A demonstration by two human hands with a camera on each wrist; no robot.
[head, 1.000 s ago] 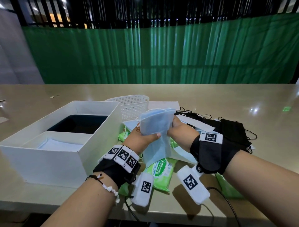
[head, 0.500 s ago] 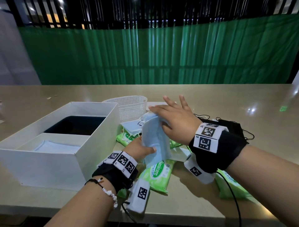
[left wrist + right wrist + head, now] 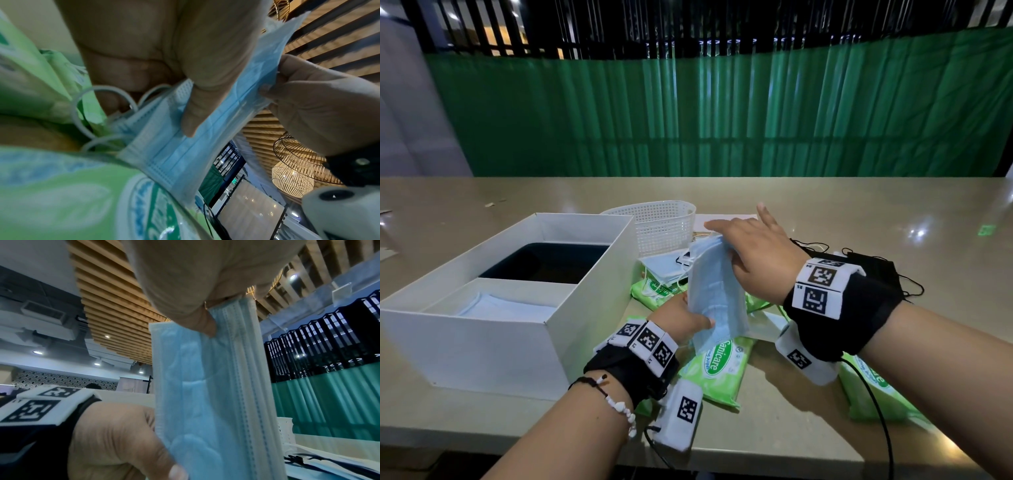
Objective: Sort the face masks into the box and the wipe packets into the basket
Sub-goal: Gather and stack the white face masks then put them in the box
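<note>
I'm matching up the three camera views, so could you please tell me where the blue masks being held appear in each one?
Head: blue masks at centre, upright between the left hand below and the right hand above.
Left wrist: a band running diagonally through the centre.
Right wrist: an upright strip at centre.
Shared landmark: the left thumb on the masks' lower part.

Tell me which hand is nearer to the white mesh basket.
Right. The right hand pinches the top of the blue masks just beside the basket, fingertips close to its rim. The left hand grips the masks' lower end, nearer the person, well short of it.
</note>
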